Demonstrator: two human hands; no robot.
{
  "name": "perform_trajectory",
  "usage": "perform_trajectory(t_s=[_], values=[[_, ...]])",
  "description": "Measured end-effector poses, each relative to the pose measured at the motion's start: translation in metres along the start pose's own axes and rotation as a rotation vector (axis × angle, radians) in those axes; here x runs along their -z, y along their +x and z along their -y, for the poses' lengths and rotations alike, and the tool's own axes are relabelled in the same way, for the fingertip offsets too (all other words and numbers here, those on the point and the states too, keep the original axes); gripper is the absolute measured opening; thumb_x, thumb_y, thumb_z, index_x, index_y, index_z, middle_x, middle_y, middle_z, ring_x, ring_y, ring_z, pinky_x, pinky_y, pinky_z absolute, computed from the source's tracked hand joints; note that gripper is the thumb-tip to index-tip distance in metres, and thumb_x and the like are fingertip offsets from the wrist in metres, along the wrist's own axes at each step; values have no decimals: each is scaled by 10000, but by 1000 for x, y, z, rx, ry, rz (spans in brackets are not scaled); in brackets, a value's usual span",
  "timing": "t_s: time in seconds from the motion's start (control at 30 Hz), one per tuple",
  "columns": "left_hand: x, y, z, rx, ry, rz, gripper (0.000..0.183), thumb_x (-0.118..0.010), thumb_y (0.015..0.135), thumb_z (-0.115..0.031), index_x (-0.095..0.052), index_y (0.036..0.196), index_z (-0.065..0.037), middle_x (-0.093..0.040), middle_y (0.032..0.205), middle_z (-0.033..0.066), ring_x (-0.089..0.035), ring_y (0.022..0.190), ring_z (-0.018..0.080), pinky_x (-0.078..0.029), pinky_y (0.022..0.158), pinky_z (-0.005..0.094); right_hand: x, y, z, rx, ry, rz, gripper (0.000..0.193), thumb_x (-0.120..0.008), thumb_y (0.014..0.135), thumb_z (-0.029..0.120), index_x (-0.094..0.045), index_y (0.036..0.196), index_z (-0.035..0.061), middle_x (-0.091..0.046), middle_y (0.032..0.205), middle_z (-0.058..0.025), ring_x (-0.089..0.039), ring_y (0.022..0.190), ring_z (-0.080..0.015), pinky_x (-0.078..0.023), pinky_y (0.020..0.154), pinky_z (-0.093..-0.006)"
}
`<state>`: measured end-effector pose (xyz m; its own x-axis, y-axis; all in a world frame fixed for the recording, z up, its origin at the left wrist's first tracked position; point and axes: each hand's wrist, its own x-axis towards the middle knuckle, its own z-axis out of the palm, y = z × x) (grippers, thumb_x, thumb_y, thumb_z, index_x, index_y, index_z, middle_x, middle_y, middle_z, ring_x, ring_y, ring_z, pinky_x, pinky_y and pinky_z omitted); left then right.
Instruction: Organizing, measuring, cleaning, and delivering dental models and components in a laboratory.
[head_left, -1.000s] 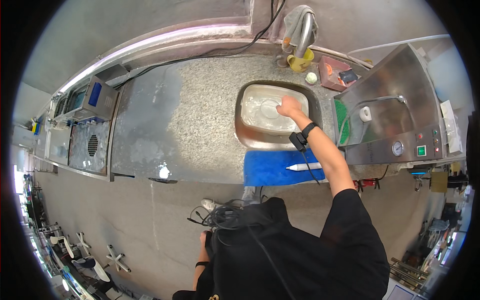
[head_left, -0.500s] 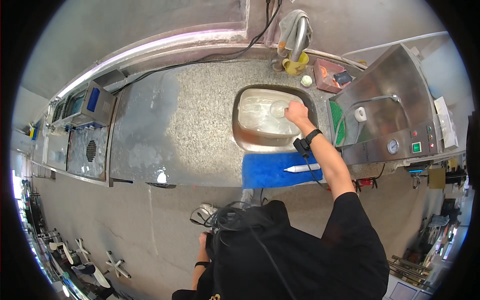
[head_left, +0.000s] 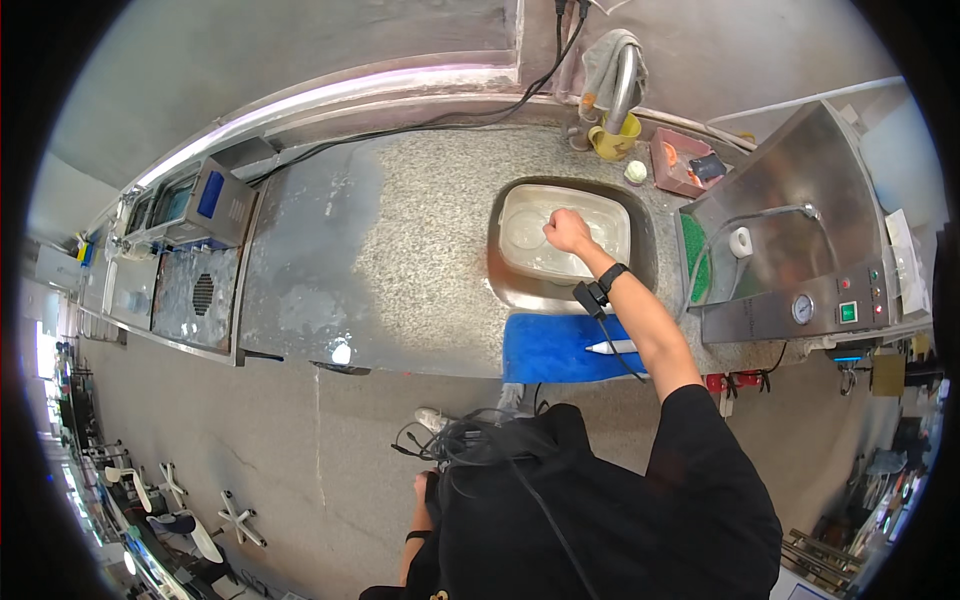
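Observation:
A pale rectangular tub (head_left: 614, 268) holding water sits in the metal sink (head_left: 645, 240). My right hand (head_left: 568, 230) reaches over it, fingers closed around the near side of a round, see-through piece (head_left: 525, 229) with a rim. Whether that piece is a strainer or a shallow dish I cannot make out. It lies at the water in the left half of the tub. My left hand (head_left: 424, 487) hangs low beside my body, away from the counter, its fingers too small and partly hidden to read.
Along the counter's front edge lies a blue towel (head_left: 535, 350) with a white pen-shaped tool (head_left: 612, 347) on it. Behind the sink are a yellow mug (head_left: 615, 140) and a pink bin (head_left: 672, 175). A steel washing unit (head_left: 760, 310) stands right, a metal machine (head_left: 215, 205) left.
My right hand and the round piece have moved left across the tub. The whole view has shifted slightly, and my left hand still hangs low.

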<state>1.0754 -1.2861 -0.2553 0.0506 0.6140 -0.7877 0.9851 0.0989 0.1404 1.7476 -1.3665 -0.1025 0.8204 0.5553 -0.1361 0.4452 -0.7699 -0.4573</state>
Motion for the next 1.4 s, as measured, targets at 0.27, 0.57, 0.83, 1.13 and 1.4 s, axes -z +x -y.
perform_trajectory(t_s=[0.27, 0.57, 0.83, 1.13, 1.4], values=[[3, 2, -11, -64, 68, 3, 520, -578, 897, -463, -731, 1044, 12, -698, 1071, 295, -656, 1114, 448, -515, 936, 480, 38, -9, -10, -69, 527, 141, 226, -596, 841, 178, -716, 773, -1, -691, 631, -113, -652, 494, -187, -543, 534, -347], [10, 16, -17, -179, 135, 3, 535, -607, 898, -508, -740, 1040, -9, -717, 1027, 266, -674, 1073, 429, -531, 912, 495, 133, -29, -20, 53, 204, -409, 300, -613, 865, 259, -672, 767, -19, -616, 580, -112, -628, 531, -186, -490, 539, -374], [21, 16, 2, -294, 185, 96, 618, -532, 935, -582, -730, 1063, -12, -706, 1099, 253, -671, 1041, 441, -545, 887, 504, 140, -69, -122, 1, -61, -402, 319, -623, 913, 256, -672, 912, -59, -659, 855, -289, -658, 819, -418, -499, 752, -488], [34, 45, 101, -292, 15, 79, 772, -415, 930, -701, -747, 977, -6, -712, 1046, 255, -675, 1024, 425, -531, 873, 493, 125, -71, -100, -179, -130, -582, 387, -618, 930, 311, -643, 984, -71, -675, 968, -296, -654, 953, -447, -495, 853, -507], [57, 92, 220, -414, -254, -87, 582, -477, 931, -570, -759, 965, -62, -727, 1011, 215, -684, 967, 414, -537, 828, 488, 95, -58, 17, -34, -213, -553, 375, -595, 944, 298, -615, 977, -75, -667, 971, -307, -633, 946, -486, -490, 832, -534]])
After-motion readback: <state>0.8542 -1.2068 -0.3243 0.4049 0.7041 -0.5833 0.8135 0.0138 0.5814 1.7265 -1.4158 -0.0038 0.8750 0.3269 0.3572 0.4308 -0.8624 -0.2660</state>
